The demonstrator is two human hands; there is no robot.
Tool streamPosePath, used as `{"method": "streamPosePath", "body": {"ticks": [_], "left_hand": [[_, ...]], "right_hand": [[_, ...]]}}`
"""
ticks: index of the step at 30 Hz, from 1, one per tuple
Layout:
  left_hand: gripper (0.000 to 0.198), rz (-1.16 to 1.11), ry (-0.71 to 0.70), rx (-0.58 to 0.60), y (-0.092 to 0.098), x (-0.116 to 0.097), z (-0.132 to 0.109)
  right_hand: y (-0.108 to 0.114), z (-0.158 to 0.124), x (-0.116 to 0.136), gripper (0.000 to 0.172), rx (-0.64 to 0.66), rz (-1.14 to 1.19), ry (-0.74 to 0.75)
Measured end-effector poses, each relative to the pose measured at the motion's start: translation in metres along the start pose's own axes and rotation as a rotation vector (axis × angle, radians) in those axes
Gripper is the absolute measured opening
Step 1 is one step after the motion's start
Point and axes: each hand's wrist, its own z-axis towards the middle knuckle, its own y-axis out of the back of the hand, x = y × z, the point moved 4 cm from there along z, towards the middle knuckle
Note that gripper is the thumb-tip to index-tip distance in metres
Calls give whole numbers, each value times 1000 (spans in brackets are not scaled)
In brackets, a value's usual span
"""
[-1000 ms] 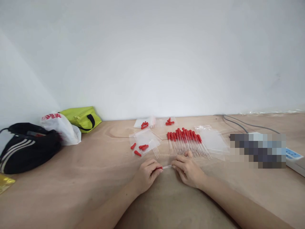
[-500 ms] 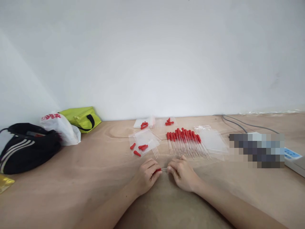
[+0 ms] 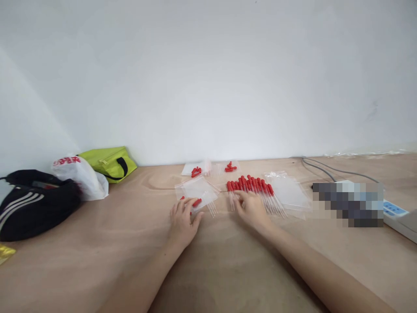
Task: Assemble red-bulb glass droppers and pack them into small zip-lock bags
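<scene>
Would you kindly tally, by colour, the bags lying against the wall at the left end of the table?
Black bag: 1
White bag: 1
Green bag: 1
Total: 3

Centre of frame, I see droppers (image 3: 257,191): clear glossy tubes, glass or plastic I can't tell, with matt red rubbery bulbs. Loose red caps (image 3: 196,202) just left have the same matt rubbery look and lie on a clear glossy plastic zip bag (image 3: 195,189). The table (image 3: 97,243) is bare pale wood, matt, grain visible. Left edge: black cloth bag (image 3: 32,208), white crinkly plastic bag (image 3: 81,178), lime-green fabric pouch (image 3: 109,163). Lower left corner, shiny gold foil (image 3: 4,253). Right edge, smooth white plastic power strip (image 3: 395,213). Wall (image 3: 208,78) matt white.
</scene>
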Motion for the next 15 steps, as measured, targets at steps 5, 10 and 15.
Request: {"method": "streamPosePath", "body": {"ticks": [5,10,15], "left_hand": [[33,28,109,68,-2,15,-2],[23,-59,104,91,-4,16,-3],[12,-108,66,85,-8,17,-2]], "right_hand": [[-13,24,-20,18,-42,-158,-180],[-20,27,-21,15,3,-234,-223],[-23,24,4,12,40,-172,-129]]}}
